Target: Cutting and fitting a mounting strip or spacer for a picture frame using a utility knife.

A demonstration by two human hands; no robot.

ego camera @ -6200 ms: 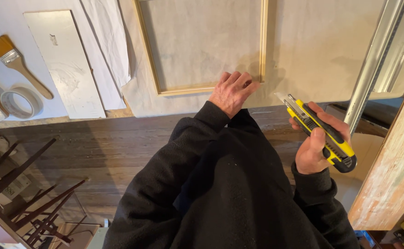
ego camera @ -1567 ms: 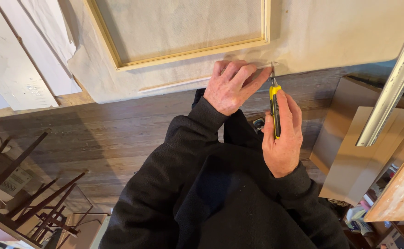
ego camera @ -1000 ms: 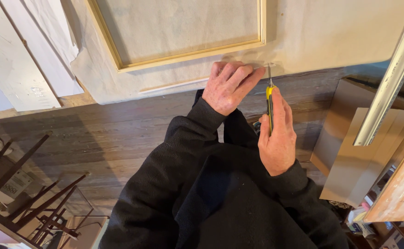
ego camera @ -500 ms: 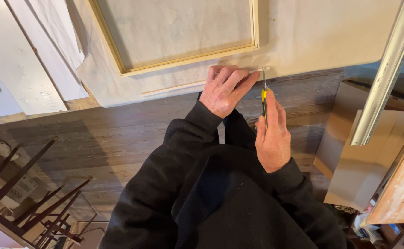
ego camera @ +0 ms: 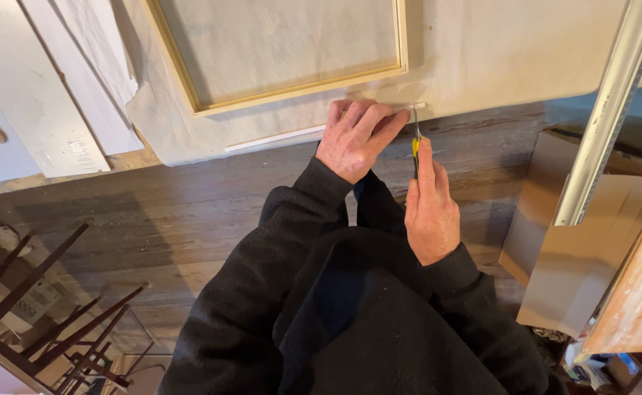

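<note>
The likeliest mishap is a slip: the blade of the yellow utility knife [ego camera: 415,143] runs right alongside the fingertips of the left hand [ego camera: 355,139], and if the edge jumps off its line or the pressing hand creeps toward three o'clock, the fingers lie directly in its path. A second risk is that the thin white strip [ego camera: 281,137] shifts under the cut; it is pinned only at its three o'clock end, the long remainder toward nine o'clock lying loose on the pale paper sheet [ego camera: 497,58], so a sideways drag could skew it or tear the paper. Cutting too deep would score the dark wooden floor [ego camera: 189,212] at the sheet's edge. The left hand lies flat and palm down, fingers together and pointing to about one o'clock, pressing on the strip just below the lower rail of the wooden frame [ego camera: 299,86]. The right hand [ego camera: 431,212] is closed around the knife handle, forefinger stretched along its back toward twelve o'clock, the blade tip meeting the strip's end just at three o'clock of the left fingertips. Both black sleeves reach forward from six o'clock, the wrists close together. An aluminium straightedge [ego camera: 606,110] leans at two o'clock, over a cardboard box [ego camera: 577,256], well apart from the hands.
</note>
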